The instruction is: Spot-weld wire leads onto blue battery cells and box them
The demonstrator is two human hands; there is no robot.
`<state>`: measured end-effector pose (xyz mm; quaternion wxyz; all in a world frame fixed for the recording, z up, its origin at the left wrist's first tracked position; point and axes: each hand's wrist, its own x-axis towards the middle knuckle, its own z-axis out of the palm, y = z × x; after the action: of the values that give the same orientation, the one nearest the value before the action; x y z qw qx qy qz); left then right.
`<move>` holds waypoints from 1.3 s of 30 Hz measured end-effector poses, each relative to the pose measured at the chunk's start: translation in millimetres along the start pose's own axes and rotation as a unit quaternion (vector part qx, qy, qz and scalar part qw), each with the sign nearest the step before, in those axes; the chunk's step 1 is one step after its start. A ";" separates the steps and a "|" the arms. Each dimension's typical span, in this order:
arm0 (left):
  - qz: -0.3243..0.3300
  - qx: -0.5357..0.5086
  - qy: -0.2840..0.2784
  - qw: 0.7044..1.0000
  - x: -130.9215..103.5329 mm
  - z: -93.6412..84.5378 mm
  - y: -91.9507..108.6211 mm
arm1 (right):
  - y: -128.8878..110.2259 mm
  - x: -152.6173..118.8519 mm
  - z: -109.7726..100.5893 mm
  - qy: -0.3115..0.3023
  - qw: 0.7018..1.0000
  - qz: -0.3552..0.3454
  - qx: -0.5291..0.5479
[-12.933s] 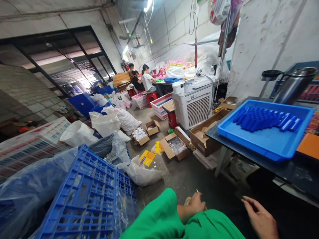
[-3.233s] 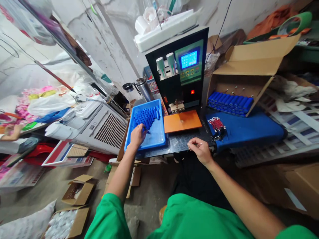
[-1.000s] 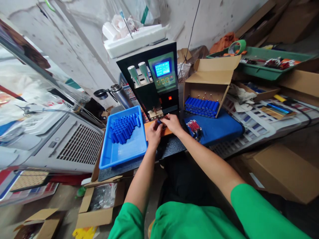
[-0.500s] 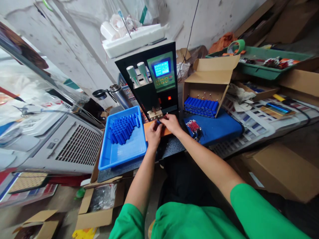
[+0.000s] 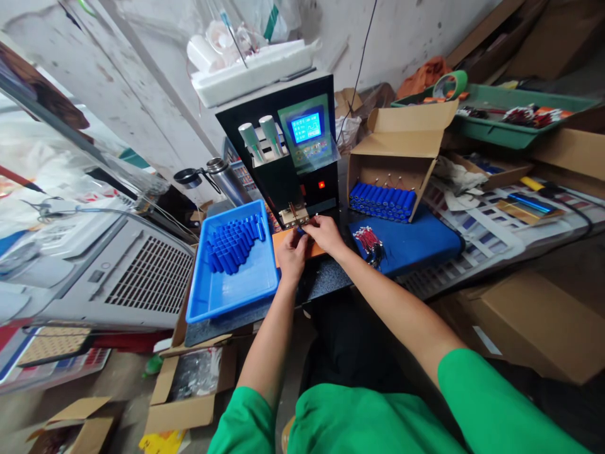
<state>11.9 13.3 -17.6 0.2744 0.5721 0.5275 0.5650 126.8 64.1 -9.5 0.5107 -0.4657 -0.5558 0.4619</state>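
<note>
One blue cylinder (image 5: 301, 232) is pinched in your left hand (image 5: 292, 250), electrodes (image 5: 293, 215) at twelve o'clock; right hand (image 5: 324, 232): grip unclear. A slip could skew the cylinder.

Obst.: mach. (image 5: 283, 167) ahead (tray (image 5: 236, 293) L)

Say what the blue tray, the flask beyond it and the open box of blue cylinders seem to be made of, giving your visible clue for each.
Blue tray: probably moulded plastic, smooth with a slight sheen; even colour and rounded corners suggest it. Flask: likely steel, judging by its silvery, streaked shine. Open box: cardboard, matte brown, with a folded lid flap.
</note>
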 end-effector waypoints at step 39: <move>-0.007 0.091 -0.007 0.996 2.8 -44.6 2.0 | 3.8 -24.7 -26.4 -0.049 0.997 0.002 0.063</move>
<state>-29.7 2.6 -5.4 0.2292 0.5947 0.5790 0.5086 154.3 41.2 -15.3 0.5104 -0.4104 -0.5487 0.5195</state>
